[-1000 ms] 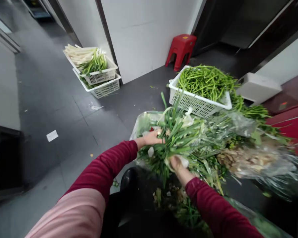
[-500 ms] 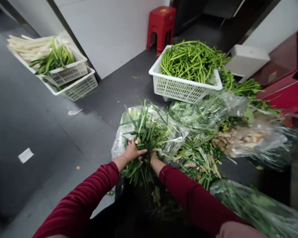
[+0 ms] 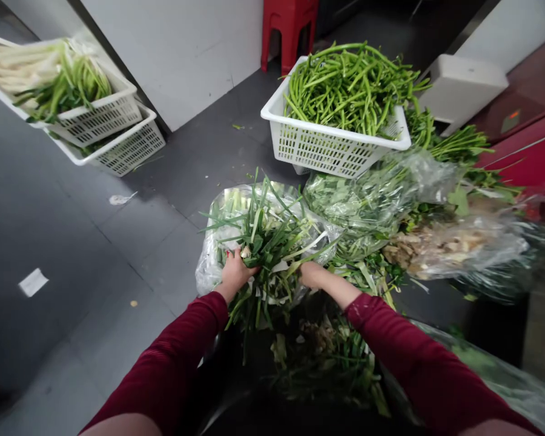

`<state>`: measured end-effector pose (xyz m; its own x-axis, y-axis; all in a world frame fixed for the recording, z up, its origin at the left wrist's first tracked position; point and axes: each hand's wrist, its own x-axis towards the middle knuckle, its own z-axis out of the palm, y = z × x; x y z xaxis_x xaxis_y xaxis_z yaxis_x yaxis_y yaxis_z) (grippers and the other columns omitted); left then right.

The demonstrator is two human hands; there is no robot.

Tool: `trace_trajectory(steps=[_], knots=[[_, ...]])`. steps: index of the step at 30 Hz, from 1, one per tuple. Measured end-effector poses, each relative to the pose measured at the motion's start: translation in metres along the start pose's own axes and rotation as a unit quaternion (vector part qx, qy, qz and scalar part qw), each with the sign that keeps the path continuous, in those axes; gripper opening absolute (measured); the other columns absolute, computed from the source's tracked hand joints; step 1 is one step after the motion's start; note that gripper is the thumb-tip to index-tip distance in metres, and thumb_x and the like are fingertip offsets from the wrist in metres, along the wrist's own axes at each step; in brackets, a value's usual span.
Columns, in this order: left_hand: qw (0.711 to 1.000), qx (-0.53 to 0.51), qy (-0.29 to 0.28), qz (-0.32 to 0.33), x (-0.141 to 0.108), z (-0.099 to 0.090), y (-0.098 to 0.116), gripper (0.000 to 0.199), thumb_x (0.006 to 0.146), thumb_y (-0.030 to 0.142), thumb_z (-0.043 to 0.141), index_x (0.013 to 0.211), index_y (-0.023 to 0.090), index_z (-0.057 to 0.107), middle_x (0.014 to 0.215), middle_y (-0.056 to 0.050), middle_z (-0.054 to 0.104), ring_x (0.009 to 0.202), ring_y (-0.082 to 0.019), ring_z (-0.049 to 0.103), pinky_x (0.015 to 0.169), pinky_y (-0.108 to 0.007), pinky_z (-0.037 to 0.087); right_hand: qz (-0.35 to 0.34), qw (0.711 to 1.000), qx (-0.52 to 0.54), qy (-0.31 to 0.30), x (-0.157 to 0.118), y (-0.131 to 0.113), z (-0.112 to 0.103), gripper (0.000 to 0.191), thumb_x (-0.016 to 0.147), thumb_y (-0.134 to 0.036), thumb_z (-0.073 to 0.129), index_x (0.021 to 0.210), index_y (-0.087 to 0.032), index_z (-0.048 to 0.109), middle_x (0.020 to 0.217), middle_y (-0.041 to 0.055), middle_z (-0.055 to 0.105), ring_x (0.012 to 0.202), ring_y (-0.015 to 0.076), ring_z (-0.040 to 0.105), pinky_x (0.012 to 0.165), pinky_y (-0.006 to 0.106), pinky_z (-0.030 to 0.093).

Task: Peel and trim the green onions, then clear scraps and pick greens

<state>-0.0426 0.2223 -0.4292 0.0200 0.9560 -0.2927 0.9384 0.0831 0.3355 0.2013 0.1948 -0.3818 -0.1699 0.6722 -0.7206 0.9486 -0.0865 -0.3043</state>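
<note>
Both hands at bunch of long green leaves (image 3: 272, 239), over clear plastic bag (image 3: 206, 260)
Left hand (image 3: 236, 272) — fingers closed round the bunch; right hand (image 3: 312, 275) at its right side, fingers partly hidden, grasp unclear; white basket (image 3: 331, 145) of green stems beyond — red stool (image 3: 290, 27) behind.

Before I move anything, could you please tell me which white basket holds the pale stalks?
The upper basket of the stacked pair; the lower basket and the separate basket show only greens.
</note>
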Motion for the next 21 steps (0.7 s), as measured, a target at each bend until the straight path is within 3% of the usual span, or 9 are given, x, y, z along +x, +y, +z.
trace_trajectory(steps=[3,6,9,11,13,15,16,18,21], knots=[[1.000,-0.008,0.020,0.022,-0.004,0.003,-0.005,0.084,0.060,0.054,0.069,0.127,0.014,0.039,0.115,-0.015,0.049,0.110,-0.030,0.051,0.089,-0.036,0.043,0.070,0.993,-0.065,0.071,-0.009,0.022,-0.006,0.029,0.081,-0.012,0.046,0.103,-0.009,0.064,0.104,0.0207,0.062,0.099,0.0264,0.057,0.081,0.036,0.043],[0.999,-0.015,0.021,0.040,-0.006,0.003,-0.008,0.080,0.062,0.048,0.069,0.127,0.014,0.039,0.116,-0.015,0.049,0.107,-0.028,0.052,0.089,-0.035,0.044,0.034,0.965,-0.143,0.216,-0.012,0.043,-0.009,0.037,0.086,-0.008,0.034,0.116,-0.012,0.054,0.118,0.0193,0.054,0.112,0.0260,0.047,0.091,0.044,0.036],[0.999,-0.006,0.022,0.044,-0.010,0.003,-0.010,0.077,0.062,0.043,0.069,0.127,0.015,0.040,0.117,-0.014,0.048,0.106,-0.027,0.052,0.088,-0.035,0.044,-0.036,0.952,-0.174,0.250,-0.006,0.058,-0.018,0.024,0.085,-0.008,0.039,0.096,-0.011,0.060,0.098,0.0142,0.062,0.105,0.0225,0.047,0.097,0.044,0.029],[0.999,0.014,0.010,0.049,-0.016,0.004,-0.011,0.073,0.062,0.041,0.070,0.125,0.016,0.042,0.114,-0.013,0.049,0.106,-0.027,0.052,0.087,-0.034,0.044,-0.025,0.953,-0.148,0.264,0.003,0.062,-0.038,0.020,0.086,-0.011,0.040,0.081,-0.009,0.059,0.082,0.0128,0.061,0.098,0.0210,0.050,0.095,0.041,0.032],[0.998,0.040,-0.013,0.053,-0.024,0.005,-0.011,0.071,0.063,0.039,0.069,0.125,0.017,0.044,0.112,-0.013,0.049,0.104,-0.027,0.052,0.087,-0.034,0.044,0.046,0.941,-0.029,0.333,0.015,0.061,-0.072,0.021,0.086,-0.016,0.040,0.076,-0.007,0.057,0.075,0.0108,0.058,0.090,0.0190,0.054,0.088,0.038,0.038],[0.995,0.059,-0.043,0.061,-0.034,0.005,-0.010,0.069,0.064,0.037,0.068,0.126,0.019,0.044,0.113,-0.014,0.050,0.106,-0.029,0.050,0.088,-0.036,0.043,0.128,0.883,0.186,0.411,0.029,0.055,-0.119,0.027,0.086,-0.019,0.034,0.073,-0.005,0.054,0.070,0.0066,0.053,0.078,0.0140,0.056,0.078,0.032,0.043],[0.994,0.063,-0.061,0.069,-0.038,0.005,-0.008,0.068,0.063,0.036,0.069,0.125,0.021,0.046,0.116,-0.014,0.050,0.109,-0.030,0.049,0.090,-0.037,0.041,0.140,0.846,0.294,0.423,0.035,0.048,-0.144,0.032,0.085,-0.018,0.028,0.071,-0.003,0.052,0.069,0.0048,0.051,0.072,0.0106,0.057,0.071,0.028,0.044],[0.989,0.063,-0.094,0.092,-0.045,0.005,-0.002,0.065,0.061,0.033,0.071,0.122,0.025,0.049,0.122,-0.013,0.049,0.118,-0.031,0.042,0.097,-0.039,0.036,0.122,0.815,0.362,0.436,0.042,0.028,-0.196,0.030,0.084,-0.016,0.025,0.075,-0.002,0.050,0.066,0.0014,0.049,0.057,0.0058,0.053,0.058,0.023,0.043],[0.986,0.062,-0.092,0.124,-0.045,0.002,0.014,0.063,0.061,0.032,0.072,0.120,0.026,0.052,0.131,-0.013,0.043,0.128,-0.034,0.030,0.101,-0.042,0.032,-0.016,0.761,0.463,0.455,0.028,-0.022,-0.255,0.028,0.082,-0.019,0.031,0.081,-0.001,0.052,0.065,-0.0009,0.050,0.048,0.0009,0.046,0.050,0.017,0.039]])
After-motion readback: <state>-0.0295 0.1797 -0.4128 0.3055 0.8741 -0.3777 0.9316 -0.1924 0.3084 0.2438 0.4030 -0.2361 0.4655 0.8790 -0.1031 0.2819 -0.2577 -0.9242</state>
